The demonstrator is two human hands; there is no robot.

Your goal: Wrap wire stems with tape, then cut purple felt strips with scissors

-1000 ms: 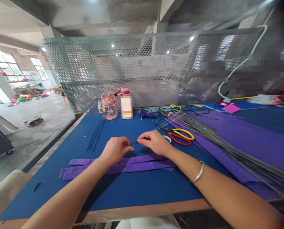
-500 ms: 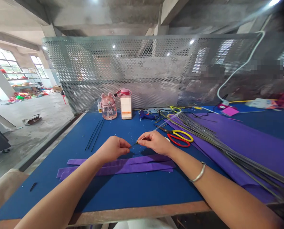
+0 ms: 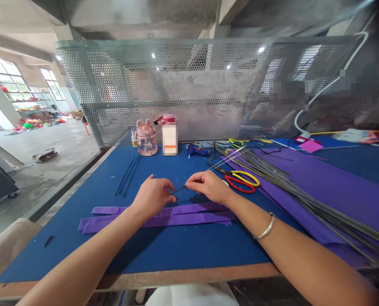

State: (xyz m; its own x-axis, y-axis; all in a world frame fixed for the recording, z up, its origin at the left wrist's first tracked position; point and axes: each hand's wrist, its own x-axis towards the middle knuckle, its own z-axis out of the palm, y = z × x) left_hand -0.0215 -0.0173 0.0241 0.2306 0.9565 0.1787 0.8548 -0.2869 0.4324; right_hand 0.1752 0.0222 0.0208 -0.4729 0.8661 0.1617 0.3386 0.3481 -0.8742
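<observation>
My right hand (image 3: 208,186) pinches a thin dark wire (image 3: 179,189) between thumb and fingertips. Two pale thin strands (image 3: 226,158) stretch from behind this hand towards the upper right; whether they join the wire I cannot tell. My left hand (image 3: 154,196) is at the wire's other end, thumb and index finger parted around it. Under both hands lie purple strips (image 3: 176,219) on the blue table (image 3: 189,259). Scissors with one red and one yellow handle (image 3: 243,180) rest just right of my right hand. Three thin black sticks (image 3: 127,176) lie left of my left hand.
A long bundle of grey-green wires (image 3: 291,187) crosses a purple sheet (image 3: 342,182) on the right. At the back stand a pink bottle (image 3: 146,142) and a pink-lidded one (image 3: 169,120), beside a dark blue tool (image 3: 197,151). A perforated metal screen (image 3: 164,89) closes the far edge.
The fingers of my left hand have parted from their pinch on the wire. My right hand keeps its pinch. The view has shifted slightly.
</observation>
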